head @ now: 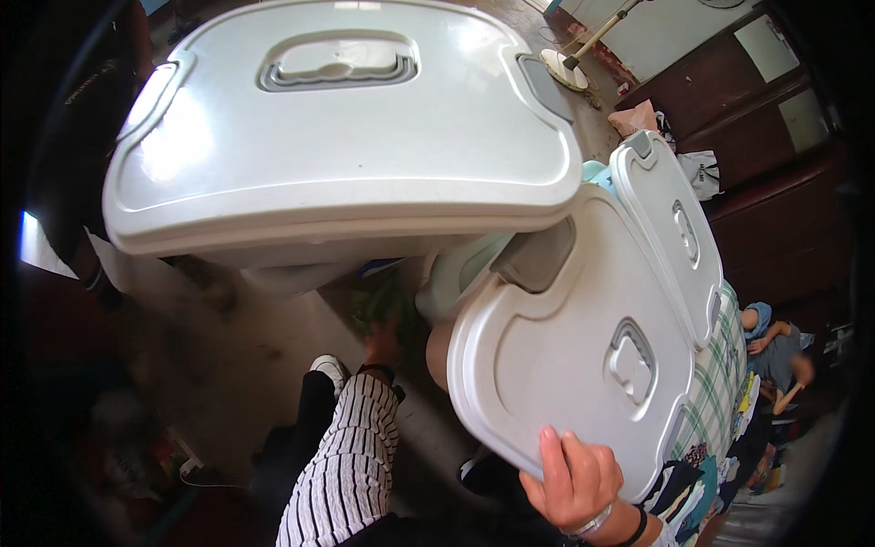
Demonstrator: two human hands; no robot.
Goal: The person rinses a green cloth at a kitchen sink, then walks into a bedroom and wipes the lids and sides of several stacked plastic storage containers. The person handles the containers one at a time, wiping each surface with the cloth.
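Note:
Three white plastic storage boxes with grey side latches and recessed lid handles fill the middle of the view. The nearest big lid (355, 143) spans the top. A tilted second lid (567, 355) is at centre right, and a third, narrower-looking lid (666, 232) leans beside it. My right hand (574, 472) holds the lower edge of the second lid, fingers on top. In the shadow below the big box, my left hand (384, 342) reaches towards a blurred green thing (383, 297). Whether it grips that thing is unclear.
A bed or table with a green checked cloth (714, 376) stands right, with piled clothes (690, 489) near it. Another person (779, 352) is beyond it. A standing fan (567, 68) is at the back. A second person's dark-clothed body (82, 150) is at left.

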